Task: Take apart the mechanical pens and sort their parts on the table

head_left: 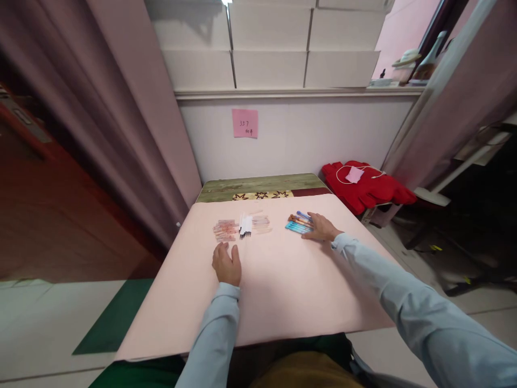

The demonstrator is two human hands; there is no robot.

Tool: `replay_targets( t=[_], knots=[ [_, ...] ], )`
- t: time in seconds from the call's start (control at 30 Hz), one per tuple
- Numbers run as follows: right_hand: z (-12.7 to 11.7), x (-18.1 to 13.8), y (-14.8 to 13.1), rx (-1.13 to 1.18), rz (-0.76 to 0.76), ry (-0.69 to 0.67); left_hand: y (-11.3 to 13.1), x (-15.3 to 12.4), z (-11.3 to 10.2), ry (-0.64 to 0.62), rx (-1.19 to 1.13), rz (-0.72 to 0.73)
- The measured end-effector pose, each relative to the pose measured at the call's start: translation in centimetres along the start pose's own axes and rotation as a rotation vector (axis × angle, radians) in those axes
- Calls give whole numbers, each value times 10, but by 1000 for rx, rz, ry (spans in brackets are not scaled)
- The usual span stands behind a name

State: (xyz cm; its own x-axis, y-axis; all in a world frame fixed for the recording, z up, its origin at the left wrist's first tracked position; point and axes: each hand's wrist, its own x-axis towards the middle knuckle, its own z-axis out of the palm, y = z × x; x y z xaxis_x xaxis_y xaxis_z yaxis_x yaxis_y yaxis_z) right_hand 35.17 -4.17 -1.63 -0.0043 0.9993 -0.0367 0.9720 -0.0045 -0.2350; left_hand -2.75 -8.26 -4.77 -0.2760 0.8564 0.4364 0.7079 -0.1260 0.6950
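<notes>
My left hand rests on the pink tabletop, its thumb apart from slightly curled fingers and nothing visible in it. Just beyond it lies a bundle of thin reddish-brown, clear-looking pens. Beside that is a group of white pens with dark tips, and to its right some pale mauve and beige pens. Over the right ends of a row of blue, orange and turquoise pens, my right hand lies with thumb and fingers spread, touching them. Part of this row is hidden by the hand.
A green wood-patterned strip shows behind the pink cover. On the white wall is a pink note. Red cloth with a white cable sits at the back right. Curtains hang at the left.
</notes>
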Motion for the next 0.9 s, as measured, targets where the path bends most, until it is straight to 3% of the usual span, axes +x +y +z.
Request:
replay_targets(
  t=[0.43,0.7,0.9],
  knots=[
    [-25,4,-25,-113,-85,-260,-7,-1,6,11,33,13],
    [-22,-30,-56,-105,-236,-260,-9,-3,10,22,23,60],
    [-10,-46,-106,-80,-431,-213,-3,-5,9,55,-39,184]
  ],
)
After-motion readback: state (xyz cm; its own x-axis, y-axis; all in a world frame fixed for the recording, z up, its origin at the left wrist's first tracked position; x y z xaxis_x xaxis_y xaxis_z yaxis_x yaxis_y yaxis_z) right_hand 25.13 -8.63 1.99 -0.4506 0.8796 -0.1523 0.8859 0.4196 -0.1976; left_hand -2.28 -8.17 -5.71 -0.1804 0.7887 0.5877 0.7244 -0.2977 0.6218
